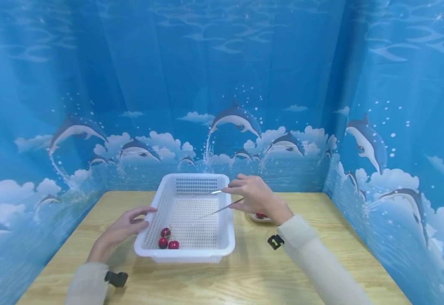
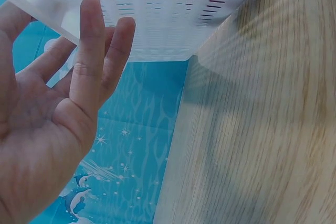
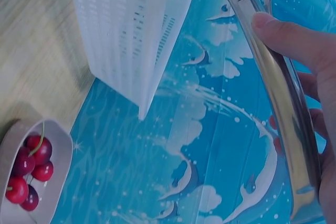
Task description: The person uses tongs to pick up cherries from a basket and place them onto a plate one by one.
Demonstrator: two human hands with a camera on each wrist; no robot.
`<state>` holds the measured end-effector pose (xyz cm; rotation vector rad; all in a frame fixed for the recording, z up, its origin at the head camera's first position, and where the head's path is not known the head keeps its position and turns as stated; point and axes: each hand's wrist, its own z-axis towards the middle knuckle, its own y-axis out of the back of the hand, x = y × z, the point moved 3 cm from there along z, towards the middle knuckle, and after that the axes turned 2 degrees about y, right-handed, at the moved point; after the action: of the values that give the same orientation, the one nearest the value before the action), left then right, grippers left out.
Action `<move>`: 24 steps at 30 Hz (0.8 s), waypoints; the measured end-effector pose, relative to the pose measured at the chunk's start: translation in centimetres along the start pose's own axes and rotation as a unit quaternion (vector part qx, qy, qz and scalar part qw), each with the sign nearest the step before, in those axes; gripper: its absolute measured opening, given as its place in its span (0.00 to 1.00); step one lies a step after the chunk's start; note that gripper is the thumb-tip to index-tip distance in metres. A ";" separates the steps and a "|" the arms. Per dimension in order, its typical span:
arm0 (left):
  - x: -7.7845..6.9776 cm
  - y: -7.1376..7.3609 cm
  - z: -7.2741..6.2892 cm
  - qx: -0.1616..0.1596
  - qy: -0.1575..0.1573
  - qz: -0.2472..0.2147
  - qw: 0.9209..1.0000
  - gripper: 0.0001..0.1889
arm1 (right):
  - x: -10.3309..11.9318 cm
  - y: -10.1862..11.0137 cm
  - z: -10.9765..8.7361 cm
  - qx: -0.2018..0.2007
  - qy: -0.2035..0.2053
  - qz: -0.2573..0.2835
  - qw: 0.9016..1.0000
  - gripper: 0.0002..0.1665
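A white perforated plastic basket (image 1: 185,252) stands on the table, with several red cherries (image 1: 163,242) in its near left corner. My left hand (image 1: 124,226) holds the basket's left rim. In the left wrist view, the thumb and index finger pass behind the rim while other fingers lie along the outer wall. My right hand (image 1: 254,195) grips metal tongs (image 3: 278,93), thumb on one arm and fingers round the other side. The arms of the tongs spread apart over the basket's right side, and nothing shows between them.
To the right of the basket, a small white bowl (image 3: 62,174) holds several cherries with stems; my right hand partly hides it in the head view. The wooden table (image 1: 305,262) meets a blue dolphin-print curtain (image 1: 191,127) at the back and sides.
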<state>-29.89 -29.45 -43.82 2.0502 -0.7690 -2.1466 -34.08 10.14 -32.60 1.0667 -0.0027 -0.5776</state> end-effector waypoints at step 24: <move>-0.1 0.0 0.0 0.003 -0.009 -0.005 1.000 0.30 | 2.2 -1.9 4.8 0.100 0.001 0.008 0.995 0.27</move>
<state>-29.94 -29.46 -43.75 2.0444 -0.7690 -2.1744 -34.38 4.55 -32.31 1.2603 -0.0677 -0.5709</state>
